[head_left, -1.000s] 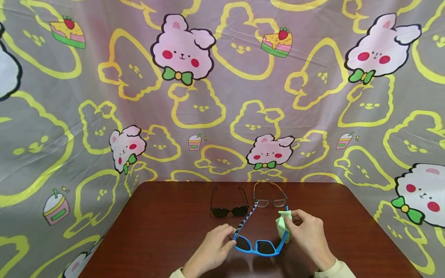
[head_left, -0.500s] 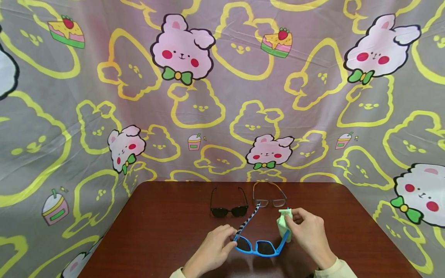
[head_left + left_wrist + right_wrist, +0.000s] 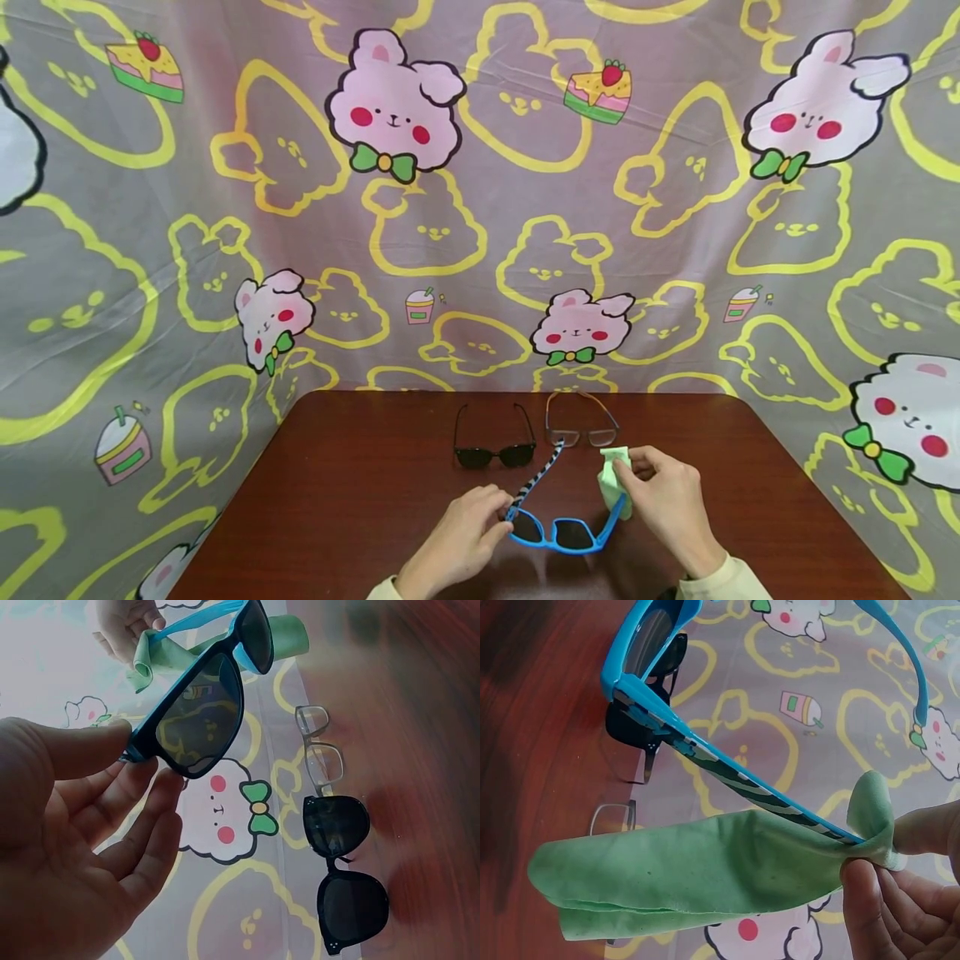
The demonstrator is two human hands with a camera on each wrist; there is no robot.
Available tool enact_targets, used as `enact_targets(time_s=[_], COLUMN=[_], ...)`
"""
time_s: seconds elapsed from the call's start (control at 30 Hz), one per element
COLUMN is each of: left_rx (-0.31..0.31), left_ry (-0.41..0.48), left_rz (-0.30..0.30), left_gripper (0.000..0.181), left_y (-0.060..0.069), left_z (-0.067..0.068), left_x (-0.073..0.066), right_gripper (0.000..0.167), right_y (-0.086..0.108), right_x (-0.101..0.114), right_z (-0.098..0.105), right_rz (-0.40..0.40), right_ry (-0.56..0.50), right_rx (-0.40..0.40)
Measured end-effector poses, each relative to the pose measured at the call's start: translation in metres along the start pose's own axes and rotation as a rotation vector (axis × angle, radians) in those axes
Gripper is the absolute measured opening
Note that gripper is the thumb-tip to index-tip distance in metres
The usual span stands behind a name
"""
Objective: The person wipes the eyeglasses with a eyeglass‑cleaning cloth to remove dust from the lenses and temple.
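Note:
My left hand [image 3: 461, 533] pinches a pair of blue-framed sunglasses [image 3: 573, 535] at one front corner, beside the hinge. In the left wrist view, the thumb and fingertips grip that corner of the frame. The sunglasses are held above the table with both temples unfolded. My right hand [image 3: 671, 508] pinches a light green cloth [image 3: 690, 862] around the end of the other temple [image 3: 757, 791], which has a dark striped pattern on its outer side. That temple's tip is hidden in the cloth, and the rest of the cloth hangs loose.
Black sunglasses [image 3: 495, 456] lie unfolded on the brown table [image 3: 360, 483], left of center. Clear-lensed glasses [image 3: 602, 437] lie farther back, beyond the held pair. A patterned curtain [image 3: 480, 200] surrounds the table's back and sides.
The cloth and my right fingers have shifted up very slightly along the temple end. The left temple's tip has moved a little to the right. My left hand keeps its grip.

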State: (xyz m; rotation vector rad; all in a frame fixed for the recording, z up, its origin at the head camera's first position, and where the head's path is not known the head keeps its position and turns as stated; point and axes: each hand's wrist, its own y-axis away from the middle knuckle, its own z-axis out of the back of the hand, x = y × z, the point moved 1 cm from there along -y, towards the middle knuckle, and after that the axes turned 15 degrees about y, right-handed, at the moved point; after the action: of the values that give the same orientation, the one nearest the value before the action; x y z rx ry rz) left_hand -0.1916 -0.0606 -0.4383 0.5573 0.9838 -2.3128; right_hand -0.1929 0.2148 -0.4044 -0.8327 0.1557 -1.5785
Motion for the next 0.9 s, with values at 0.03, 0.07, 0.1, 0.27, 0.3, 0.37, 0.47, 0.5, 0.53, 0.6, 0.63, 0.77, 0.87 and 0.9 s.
enact_targets(time_s=[0.03,0.07,0.1,0.27,0.3,0.37,0.47,0.5,0.53,0.6,0.63,0.77,0.87,0.9], left_rx=[0.002,0.003,0.004,0.006,0.008,0.012,0.021,0.019,0.018,0.017,0.016,0.007,-0.011,-0.018], left_ry=[0.001,0.003,0.006,-0.002,-0.002,-0.004,-0.010,-0.011,-0.012,-0.006,0.000,0.036,0.073,0.087], left_rz=[-0.002,-0.004,-0.006,-0.009,-0.008,-0.007,-0.006,-0.009,-0.010,-0.009,-0.008,0.011,0.040,0.051], left_gripper=[0.013,0.013,0.013,0.012,0.012,0.012,0.012,0.013,0.012,0.012,0.012,0.013,0.013,0.013], left_y=[-0.0002,-0.0004,-0.0006,-0.0017,-0.0017,-0.0018,-0.0017,-0.0013,-0.0010,-0.0005,-0.0002,0.0011,0.0026,0.0030], left_z=[0.0001,0.0002,0.0004,0.0011,0.0013,0.0018,0.0023,0.0023,0.0025,0.0031,0.0034,0.0053,0.0067,0.0072], left_x=[-0.0001,-0.0003,-0.0004,-0.0011,-0.0013,-0.0020,-0.0024,-0.0022,-0.0020,-0.0013,-0.0009,0.0010,0.0034,0.0043], right_gripper=[0.010,0.011,0.011,0.010,0.010,0.010,0.009,0.008,0.008,0.008,0.008,0.006,0.006,0.005], right_y=[-0.0003,-0.0007,-0.0010,-0.0019,-0.0019,-0.0023,-0.0033,-0.0036,-0.0038,-0.0040,-0.0040,-0.0054,-0.0076,-0.0084], right_x=[0.0003,0.0005,0.0008,0.0017,0.0018,0.0016,0.0013,0.0009,0.0005,-0.0008,-0.0016,-0.0046,-0.0071,-0.0081], right_z=[0.0002,0.0006,0.0007,0.0010,0.0008,0.0008,0.0013,0.0013,0.0016,0.0018,0.0019,0.0036,0.0065,0.0074], right_rz=[-0.001,0.000,0.000,0.007,0.008,0.009,0.010,0.011,0.015,0.026,0.028,0.030,0.005,-0.001], right_ry=[-0.001,-0.004,-0.003,-0.001,0.001,0.004,0.003,0.004,0.004,0.003,0.006,0.007,-0.003,-0.011], right_rx=[-0.001,-0.003,-0.005,-0.028,-0.031,-0.036,-0.039,-0.040,-0.041,-0.046,-0.047,-0.049,-0.045,-0.050])
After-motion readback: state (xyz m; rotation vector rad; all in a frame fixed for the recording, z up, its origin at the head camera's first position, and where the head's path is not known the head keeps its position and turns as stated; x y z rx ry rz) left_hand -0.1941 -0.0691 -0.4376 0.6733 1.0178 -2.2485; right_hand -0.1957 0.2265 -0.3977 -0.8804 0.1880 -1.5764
